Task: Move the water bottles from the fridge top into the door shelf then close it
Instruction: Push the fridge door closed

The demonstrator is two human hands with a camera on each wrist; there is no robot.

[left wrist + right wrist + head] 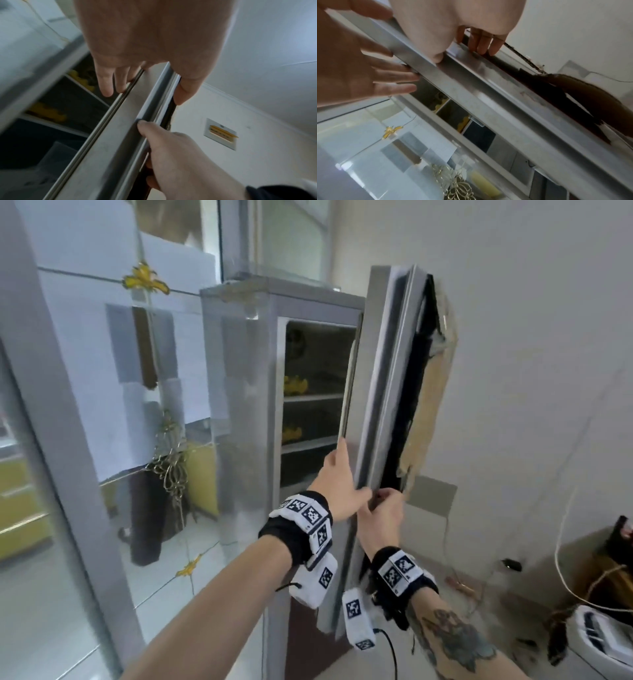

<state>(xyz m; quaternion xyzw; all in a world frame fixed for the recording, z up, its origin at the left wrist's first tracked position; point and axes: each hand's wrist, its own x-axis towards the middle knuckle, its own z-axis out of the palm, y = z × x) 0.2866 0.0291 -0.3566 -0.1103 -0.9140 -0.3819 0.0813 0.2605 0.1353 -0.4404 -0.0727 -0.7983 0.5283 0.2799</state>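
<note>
The silver fridge (239, 371) stands with its door (387, 371) swung open, seen edge-on. My left hand (342, 477) straddles the door's free edge (120, 128), fingers (106, 86) on the inner side and thumb on the outer side. Just below it, my right hand (387, 501) grips the same door (488, 97), thumb on the front face and fingers (481, 44) curled over the far edge. The fridge top (294, 292) looks bare. No water bottle shows in any view, and the door's inner shelf is hidden.
Yellow items (296, 385) lie on the fridge's inner shelves. A mirrored cabinet (113, 371) stands close on the left. The wall (531, 337) is right behind the door, with torn brown lining (428, 412) hanging off it. Cables and a white appliance (599, 635) sit on the floor at right.
</note>
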